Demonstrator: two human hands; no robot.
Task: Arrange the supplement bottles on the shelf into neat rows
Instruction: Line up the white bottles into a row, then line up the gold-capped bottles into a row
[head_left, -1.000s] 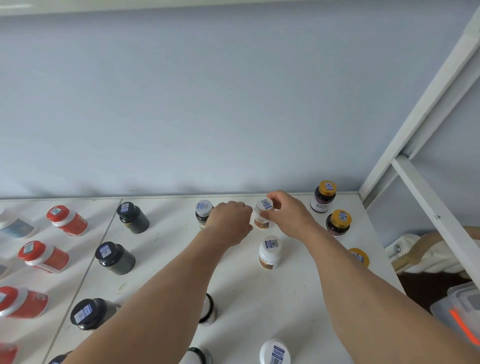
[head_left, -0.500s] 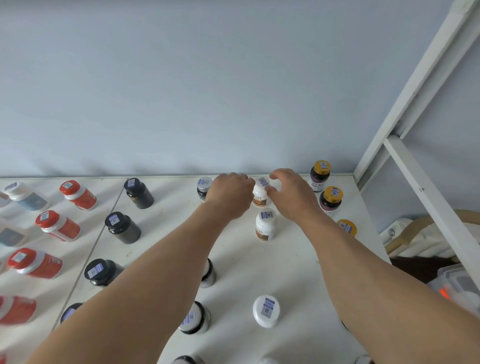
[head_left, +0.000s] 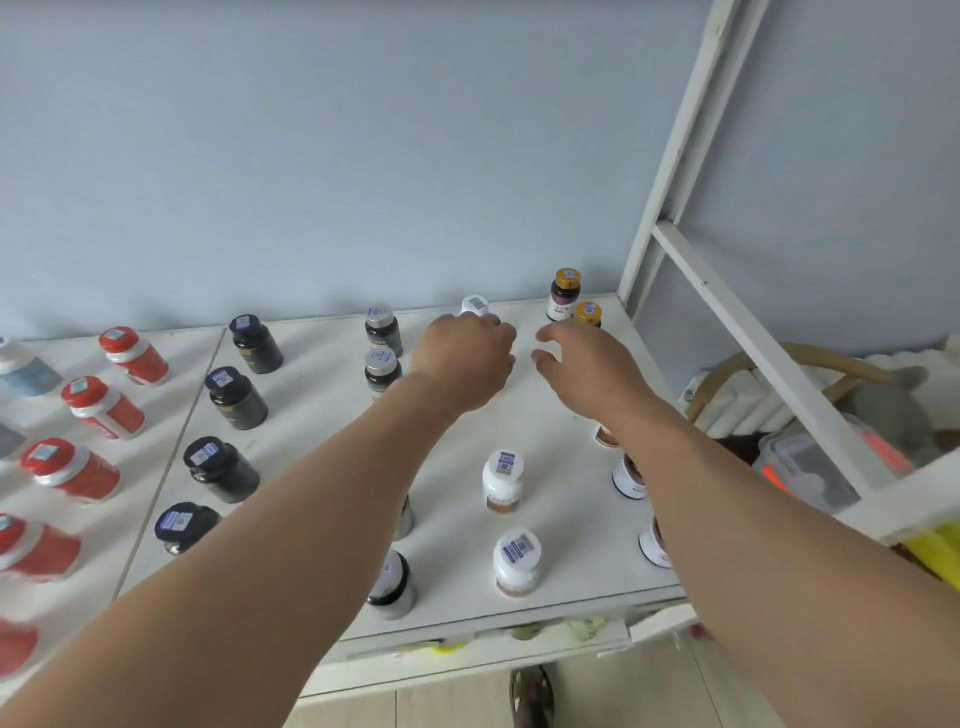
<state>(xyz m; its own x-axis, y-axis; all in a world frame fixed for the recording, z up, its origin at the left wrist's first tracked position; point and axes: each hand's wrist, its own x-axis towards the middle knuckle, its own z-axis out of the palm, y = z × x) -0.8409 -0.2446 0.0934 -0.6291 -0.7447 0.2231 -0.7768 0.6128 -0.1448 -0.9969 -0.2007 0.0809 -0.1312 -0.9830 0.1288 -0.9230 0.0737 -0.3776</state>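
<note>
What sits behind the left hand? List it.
Behind the left hand, a white-capped bottle stands near the wall; only its cap shows, its body is covered.

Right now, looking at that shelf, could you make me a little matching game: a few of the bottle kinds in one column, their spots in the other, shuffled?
Things:
1. red bottles
2. black bottles
3. gold-capped bottles
4. white-capped bottle nearest the wall

Places:
A. back right corner of the shelf, by the white frame
B. just beyond the left hand
C. column just right of the seam between panels
D. left panel

Pairs: 1-D, 2-C, 3-A, 4-B
</note>
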